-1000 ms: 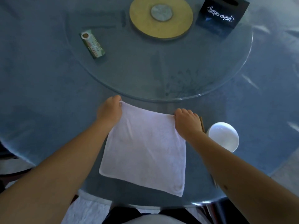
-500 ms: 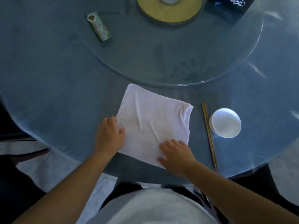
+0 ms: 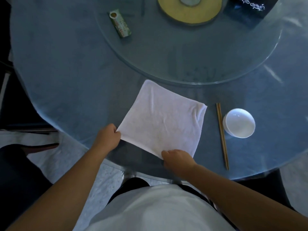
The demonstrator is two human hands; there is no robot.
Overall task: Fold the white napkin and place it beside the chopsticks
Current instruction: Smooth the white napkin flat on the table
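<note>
Both hands (image 3: 106, 139) slid to napkin (image 3: 163, 117) corners; bowl (image 3: 239, 122) empty.

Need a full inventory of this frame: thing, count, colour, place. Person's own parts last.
napkin: 1, white, spread flat at the table's near edge, centre
chopsticks: 1 pair, brown, right of the napkin, apart from it
bowl: 1, white, right of the chopsticks
table: 1, round, blue-grey
glass turntable: 1, clear, table centre
disc: 1, yellow, grey hub, turntable middle
small box: 1, green and white, lying on the turntable's left
dark box: 1, black, white pattern, far right
left hand: pinching the napkin's near left corner
right hand: gripping the napkin's near right corner
</note>
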